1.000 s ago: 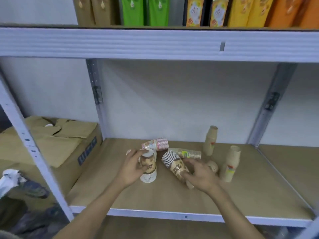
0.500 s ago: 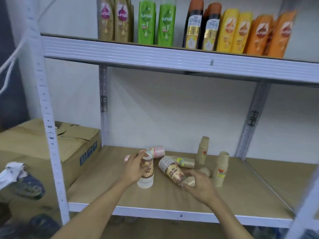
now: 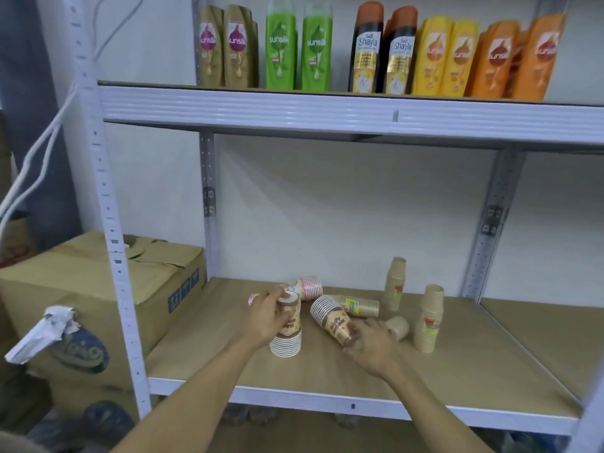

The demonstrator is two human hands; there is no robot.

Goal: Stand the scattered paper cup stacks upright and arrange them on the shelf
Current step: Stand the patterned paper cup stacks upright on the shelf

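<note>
On the brown shelf board (image 3: 474, 364) my left hand (image 3: 266, 317) grips a brown-and-white cup stack (image 3: 287, 335) that stands upright, rims down. My right hand (image 3: 367, 341) holds the narrow end of a second brown-and-white cup stack (image 3: 330, 318), which lies on its side with its rims pointing up-left. A pink striped cup stack (image 3: 307, 287) lies behind the left hand. A tan stack with a green label (image 3: 358, 305) lies behind the right hand. A small tan cup (image 3: 398, 326) lies beside my right hand. Two tan stacks (image 3: 394, 284) (image 3: 429, 318) stand upright at the right.
Shampoo bottles (image 3: 369, 50) line the upper shelf (image 3: 327, 112). Grey uprights (image 3: 108, 223) (image 3: 487, 223) frame the bay. A cardboard box (image 3: 98, 289) with crumpled paper sits left of the rack. Bare board lies along the front edge and to the right.
The camera view has tilted up, bringing the shampoo shelf into sight. Both hands have stayed on their cup stacks, which have barely moved on the board.
</note>
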